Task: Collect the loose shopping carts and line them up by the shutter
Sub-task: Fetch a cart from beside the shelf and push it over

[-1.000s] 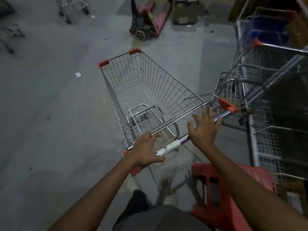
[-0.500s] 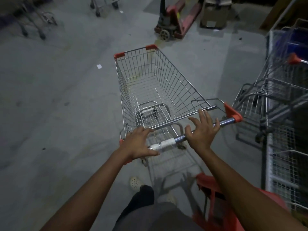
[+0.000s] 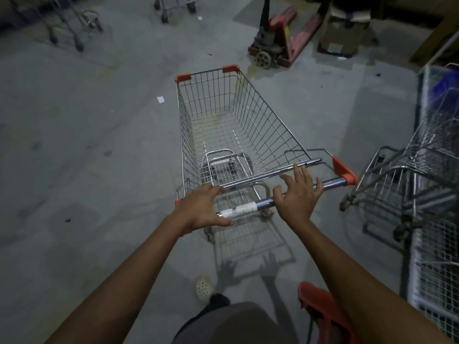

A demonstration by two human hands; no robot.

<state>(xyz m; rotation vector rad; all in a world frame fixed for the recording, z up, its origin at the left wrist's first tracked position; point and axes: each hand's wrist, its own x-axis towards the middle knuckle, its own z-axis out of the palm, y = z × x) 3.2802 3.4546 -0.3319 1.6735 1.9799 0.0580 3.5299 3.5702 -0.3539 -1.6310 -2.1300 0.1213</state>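
Observation:
A wire shopping cart with orange corner caps stands on the concrete floor straight in front of me, its basket holding nothing. Its chrome handle bar has a white taped patch in the middle. My left hand curls loosely over the bar's left end, thumb on the near side. My right hand lies palm-down on the bar right of the tape, fingers spread and stretched toward the basket rim. More wire carts are bunched at the right, apart from my cart.
A red pallet jack and a cardboard box stand ahead beyond the cart. Other loose carts stand at the far left and at the top edge. An orange plastic piece sits by my right leg. A white wire cage lines the right edge.
The cart has swung left and away from the carts on the right, and now points straight ahead. Both hands stay on the handle bar.

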